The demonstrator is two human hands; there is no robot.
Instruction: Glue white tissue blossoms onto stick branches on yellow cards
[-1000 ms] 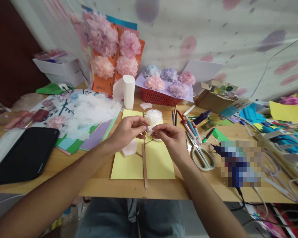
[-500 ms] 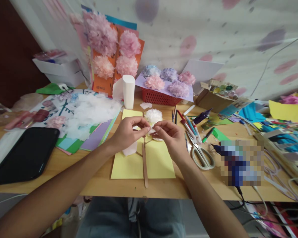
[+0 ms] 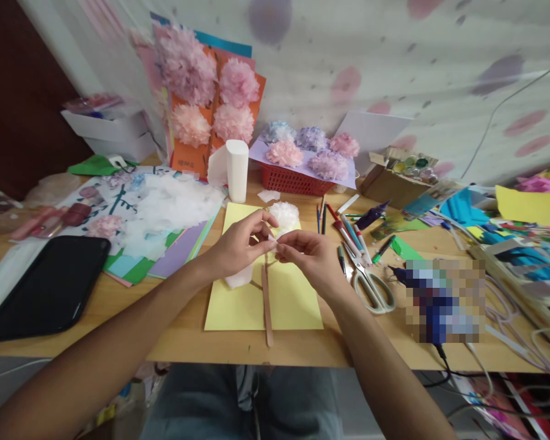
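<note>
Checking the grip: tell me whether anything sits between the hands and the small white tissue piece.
Nothing visible does. The left hand and right hand both pinch the white tissue piece directly, above the yellow sheet. The wooden stick lies on the sheet below them, and the white paper flower sits just behind.

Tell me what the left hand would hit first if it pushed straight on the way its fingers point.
The left hand points rightward: likely the small white tissue scrap both hands pinch, then the right hand; depth is unclear.
</note>
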